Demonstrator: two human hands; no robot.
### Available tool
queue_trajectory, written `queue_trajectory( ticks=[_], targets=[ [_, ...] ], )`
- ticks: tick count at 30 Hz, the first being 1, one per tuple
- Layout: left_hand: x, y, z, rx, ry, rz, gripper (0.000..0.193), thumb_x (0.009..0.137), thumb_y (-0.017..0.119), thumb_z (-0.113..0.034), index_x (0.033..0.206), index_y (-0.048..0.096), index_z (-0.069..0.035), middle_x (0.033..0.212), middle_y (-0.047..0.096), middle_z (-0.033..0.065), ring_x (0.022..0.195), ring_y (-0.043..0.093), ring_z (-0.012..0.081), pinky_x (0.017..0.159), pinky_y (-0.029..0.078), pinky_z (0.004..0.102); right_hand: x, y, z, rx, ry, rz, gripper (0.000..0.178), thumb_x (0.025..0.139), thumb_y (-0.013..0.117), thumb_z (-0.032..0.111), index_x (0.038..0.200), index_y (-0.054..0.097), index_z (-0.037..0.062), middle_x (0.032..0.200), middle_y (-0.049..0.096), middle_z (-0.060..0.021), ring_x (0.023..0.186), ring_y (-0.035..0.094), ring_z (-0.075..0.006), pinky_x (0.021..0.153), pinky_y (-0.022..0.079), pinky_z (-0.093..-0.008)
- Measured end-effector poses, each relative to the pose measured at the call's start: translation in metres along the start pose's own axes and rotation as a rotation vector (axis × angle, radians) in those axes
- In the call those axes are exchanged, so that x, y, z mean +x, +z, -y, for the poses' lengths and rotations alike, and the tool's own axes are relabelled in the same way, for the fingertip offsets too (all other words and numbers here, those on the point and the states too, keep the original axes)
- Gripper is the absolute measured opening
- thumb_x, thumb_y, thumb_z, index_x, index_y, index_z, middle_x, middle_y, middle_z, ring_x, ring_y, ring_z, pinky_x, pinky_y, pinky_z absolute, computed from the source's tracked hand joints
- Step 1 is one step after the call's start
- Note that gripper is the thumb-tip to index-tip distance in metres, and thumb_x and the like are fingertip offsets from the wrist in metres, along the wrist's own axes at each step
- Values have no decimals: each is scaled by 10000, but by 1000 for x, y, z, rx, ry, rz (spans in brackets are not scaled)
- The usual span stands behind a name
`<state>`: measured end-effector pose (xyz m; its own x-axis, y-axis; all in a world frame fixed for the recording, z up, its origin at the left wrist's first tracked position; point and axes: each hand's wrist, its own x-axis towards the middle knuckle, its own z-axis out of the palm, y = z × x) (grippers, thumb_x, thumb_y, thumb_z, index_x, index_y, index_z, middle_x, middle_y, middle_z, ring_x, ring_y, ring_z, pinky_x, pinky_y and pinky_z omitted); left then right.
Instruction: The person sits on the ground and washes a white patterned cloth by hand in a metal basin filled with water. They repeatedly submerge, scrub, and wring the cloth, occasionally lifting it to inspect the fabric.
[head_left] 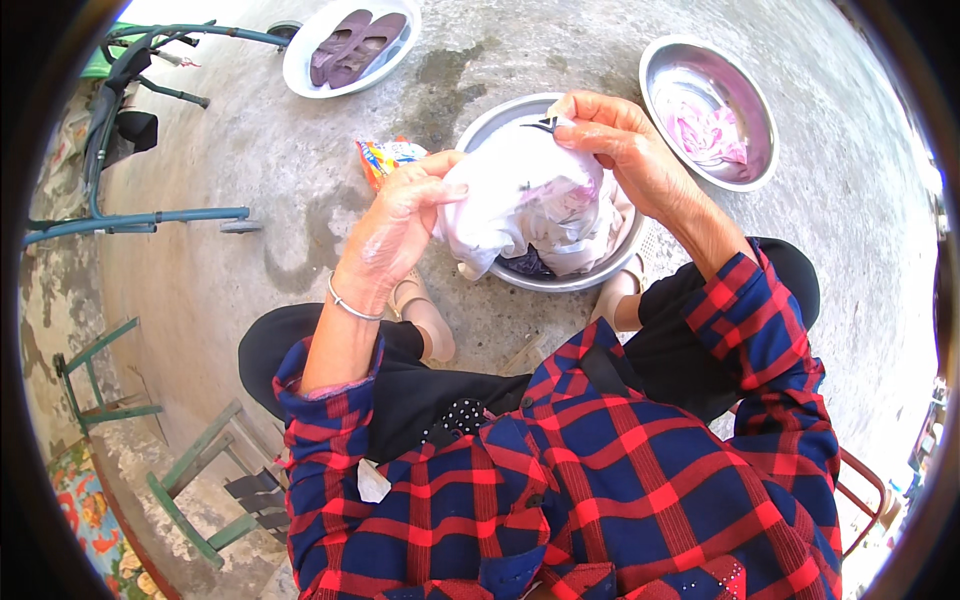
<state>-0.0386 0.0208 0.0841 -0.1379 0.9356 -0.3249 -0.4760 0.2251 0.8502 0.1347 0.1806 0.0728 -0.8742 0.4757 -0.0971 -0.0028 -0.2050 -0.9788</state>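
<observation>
A white garment with a dark trim at its top edge hangs stretched between my two hands. My left hand pinches its left side, thumb on top. At the upper right, my right hand grips the edge beside the dark trim. Directly below is a metal basin, its rim partly covered by the cloth. Pale wet laundry and a dark cloth lie in this basin. The garment hides much of what the basin holds.
Between my feet stands the basin. A second metal basin with pink cloth is at the right. Far left, a white basin holds dark shoes. A colourful packet lies by my left hand. Blue metal frames and a green stool stand left.
</observation>
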Motion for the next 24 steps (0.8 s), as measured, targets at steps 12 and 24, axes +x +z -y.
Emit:
queue_trajectory(
  ticks=[12,24],
  targets=[
    [4,-4,24,45,-266,-2,322,871,530,-260,1044,571,8,973,606,39,858,575,100,746,454,231,0,10,2,-32,-128,178,36,772,567,15,804,577,27,753,577,15,731,522,-42,682,422,-196],
    [-2,-5,26,-199,-241,-111,332,849,564,-201,1107,533,7,1057,586,58,941,564,135,846,441,278,-1,3,-3,-121,-183,96,57,771,554,28,814,591,35,787,592,4,756,534,-60,714,428,-216]
  ],
)
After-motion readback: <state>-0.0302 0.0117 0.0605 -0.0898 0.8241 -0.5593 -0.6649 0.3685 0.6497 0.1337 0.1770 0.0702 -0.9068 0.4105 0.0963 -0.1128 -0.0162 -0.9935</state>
